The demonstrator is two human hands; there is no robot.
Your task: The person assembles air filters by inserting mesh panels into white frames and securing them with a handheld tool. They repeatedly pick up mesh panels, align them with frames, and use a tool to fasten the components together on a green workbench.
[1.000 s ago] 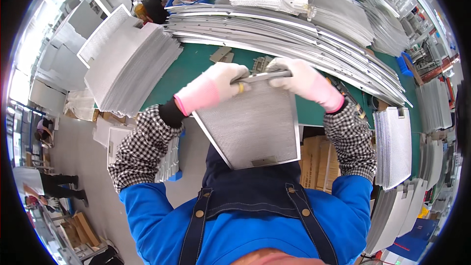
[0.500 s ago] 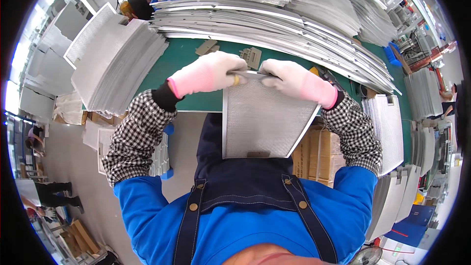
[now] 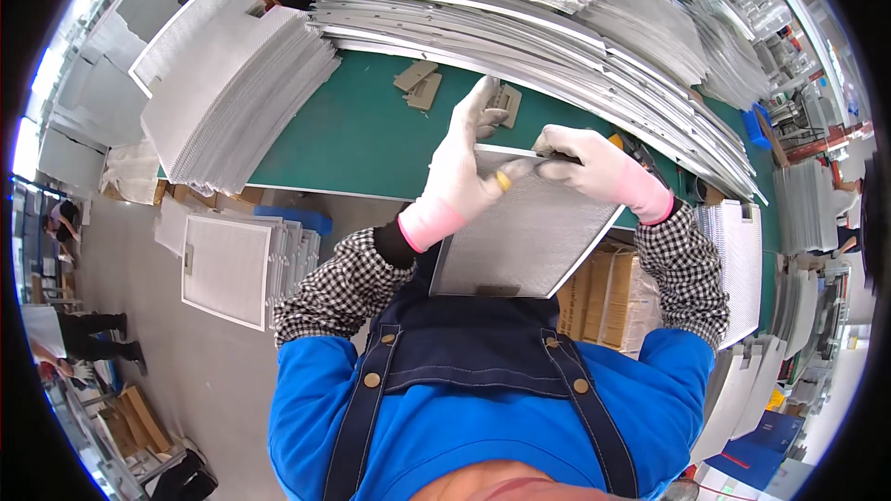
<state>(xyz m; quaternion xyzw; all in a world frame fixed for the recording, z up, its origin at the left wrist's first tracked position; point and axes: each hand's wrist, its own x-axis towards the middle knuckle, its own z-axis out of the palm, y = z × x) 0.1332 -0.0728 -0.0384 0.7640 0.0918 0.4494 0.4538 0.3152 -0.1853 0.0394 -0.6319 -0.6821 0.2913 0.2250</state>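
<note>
Head view:
Panel [image 3: 524,237]: a grey mesh panel in a metal frame, held tilted in front of the person's chest, its far edge raised over the near rim of the green tabletop [image 3: 362,134].
Left hand [image 3: 464,162]: gloved in white with a pink cuff, clamped on the panel's far edge; thumb on the frame, the outer fingers lifted and spread above it.
Right hand [image 3: 594,167]: gloved alike, fingers curled shut on the same far edge, just right of the left hand; something small and yellow shows between the two hands, too small to tell.
Pose: both forearms bent inward, elbows out, wrists meeting over the panel's upper edge.
Doing it well: judging by the grip, keep the panel braced against the body so the frame edge stays steady, and keep pressure on the frame, not the mesh, which looks easy to dent.
Beyond the panel: small brown pieces [image 3: 422,83] lie on the tabletop, then long metal strips [image 3: 557,32].
Left of the panel: a fanned stack [image 3: 232,97] of like panels.
</note>
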